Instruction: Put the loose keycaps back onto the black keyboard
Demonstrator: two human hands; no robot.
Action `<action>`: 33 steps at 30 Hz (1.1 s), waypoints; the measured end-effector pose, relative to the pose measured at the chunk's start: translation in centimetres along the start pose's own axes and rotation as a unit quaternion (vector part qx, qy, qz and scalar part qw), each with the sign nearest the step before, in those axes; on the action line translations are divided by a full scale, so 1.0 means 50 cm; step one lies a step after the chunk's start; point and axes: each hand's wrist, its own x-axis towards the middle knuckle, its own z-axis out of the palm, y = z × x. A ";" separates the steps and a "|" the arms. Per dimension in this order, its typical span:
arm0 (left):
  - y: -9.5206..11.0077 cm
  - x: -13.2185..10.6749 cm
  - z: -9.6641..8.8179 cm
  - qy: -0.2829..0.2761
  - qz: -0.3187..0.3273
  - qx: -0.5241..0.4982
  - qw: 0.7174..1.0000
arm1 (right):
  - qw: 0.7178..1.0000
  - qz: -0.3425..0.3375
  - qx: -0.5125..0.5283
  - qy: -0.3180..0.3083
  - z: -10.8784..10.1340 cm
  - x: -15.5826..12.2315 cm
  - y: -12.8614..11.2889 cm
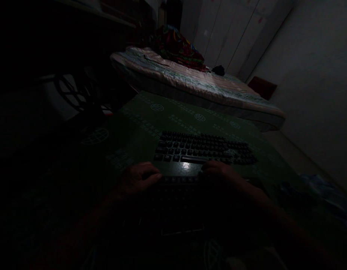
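The room is very dark. A black keyboard (204, 148) lies on a green printed cloth (176, 116) covering the table. Nearer to me a second dark flat device (176, 202), seemingly a laptop with keys along its top, sits between my hands. My left hand (136, 178) rests at its upper left corner, fingers curled around the edge. At the upper right edge my right hand (218, 170) lies with fingers bent down on it. Both hands look closed on the device, though the gloom hides the fingertips.
A bed (196, 80) with a pale quilt and a heap of colourful fabric (177, 47) stands beyond the table. White wardrobe doors (229, 33) fill the back wall. A dark metal frame (75, 92) stands at left, and crumpled bluish cloth (322, 187) lies at right.
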 end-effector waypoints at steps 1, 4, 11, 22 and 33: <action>0.000 0.000 0.001 0.001 -0.002 0.000 1.000 | 1.000 0.003 -0.014 -0.001 0.002 0.002 -0.001; 0.002 -0.001 0.001 -0.001 -0.004 -0.001 1.000 | 0.998 0.016 -0.056 -0.016 0.006 0.007 -0.007; 0.011 -0.001 -0.001 -0.008 -0.024 0.000 1.000 | 0.992 0.045 -0.105 -0.057 0.001 0.015 -0.025; 0.012 -0.002 -0.001 -0.006 -0.021 -0.001 1.000 | 0.984 0.050 -0.152 -0.075 0.003 0.011 -0.042; 0.017 -0.002 -0.003 -0.003 -0.023 0.002 1.000 | 0.985 0.093 -0.112 -0.091 -0.007 0.022 -0.051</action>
